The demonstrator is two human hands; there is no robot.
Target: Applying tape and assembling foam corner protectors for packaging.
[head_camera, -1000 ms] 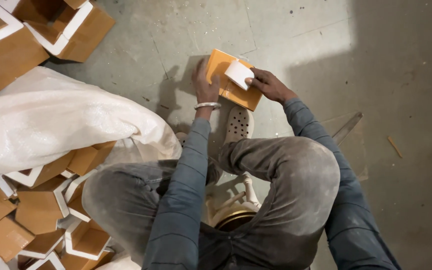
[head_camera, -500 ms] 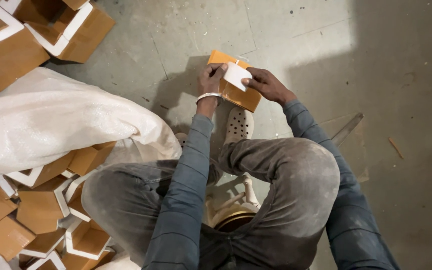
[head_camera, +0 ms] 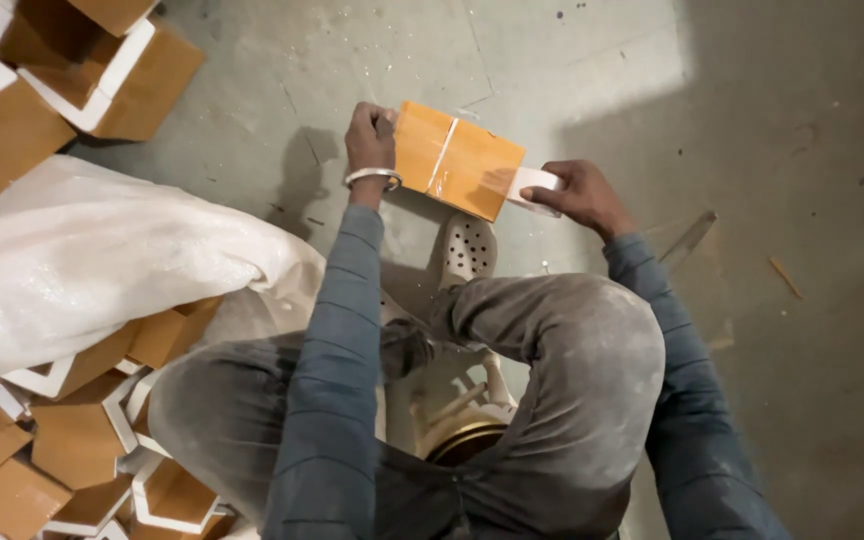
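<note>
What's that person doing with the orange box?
A person sitting low over a grey floor holds a flat orange-brown box in front of their knees. The left hand grips one end. The right hand holds a white roll at the other end. More boxes are piled beside a white sack.

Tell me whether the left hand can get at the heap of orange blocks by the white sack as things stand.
Probably not right now: the left hand grips the orange block, so it is occupied. The heap lies open beside the left knee, nothing covering it.
</note>
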